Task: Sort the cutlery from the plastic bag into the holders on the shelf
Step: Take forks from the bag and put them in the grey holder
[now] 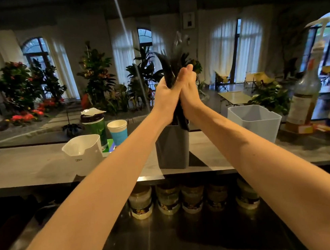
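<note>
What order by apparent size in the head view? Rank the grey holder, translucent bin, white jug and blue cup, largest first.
1. translucent bin
2. grey holder and white jug: they look alike, and the jug is partly hidden, so left unranked
3. blue cup, smallest, though it stands farther back

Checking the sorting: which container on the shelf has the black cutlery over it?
The dark grey holder, under the left hand and right hand clasping the cutlery; white jug left, pale bin right.

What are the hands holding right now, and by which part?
The left hand and right hand together clasp a bundle of black cutlery around its middle, its lower ends at the mouth of the grey holder.
</note>
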A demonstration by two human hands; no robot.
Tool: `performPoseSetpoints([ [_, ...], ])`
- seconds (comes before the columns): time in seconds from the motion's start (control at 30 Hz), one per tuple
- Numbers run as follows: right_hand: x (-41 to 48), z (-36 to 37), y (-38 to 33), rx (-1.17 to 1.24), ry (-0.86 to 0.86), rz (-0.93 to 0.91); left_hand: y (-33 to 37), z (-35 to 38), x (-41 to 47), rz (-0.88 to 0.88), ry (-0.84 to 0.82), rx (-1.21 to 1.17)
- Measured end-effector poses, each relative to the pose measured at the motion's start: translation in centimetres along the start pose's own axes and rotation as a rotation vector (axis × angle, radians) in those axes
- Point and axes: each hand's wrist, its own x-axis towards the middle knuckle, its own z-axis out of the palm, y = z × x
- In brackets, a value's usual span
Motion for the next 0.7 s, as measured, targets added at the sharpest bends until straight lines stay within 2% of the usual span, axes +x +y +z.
performPoseSetpoints([
  [0.07,0.5,0.3,0.2,0.158,-0.002,0.113,-0.7,0.3,1.4,0.032,0.045,0.023],
  [0.13,1.1,0.0,0.4,0.250,-0.022,0.142,-1.1,0.2,2.6,0.103,0.067,0.081],
  [0.27,1.6,-1.8,1.3,0.141,-0.191,0.079,-1.9,-1.2,5.2,0.215,0.099,0.187],
  [0.37,1.4,-2.6,2.8,0.029,-0.351,0.082,-3.4,-2.1,6.1,0.222,0.103,0.205],
  [0.47,1.0,-3.1,3.1,0.115,-0.311,0.103,-5.2,-2.3,6.1,0.175,0.071,0.244],
  [0.6,0.8,-3.0,2.9,0.056,-0.333,0.120,-6.4,-2.1,5.3,0.116,-0.071,0.059],
  [0.7,1.4,-1.9,2.9,-0.026,-0.220,0.111,-6.2,-1.8,5.3,0.003,-0.160,-0.208],
])
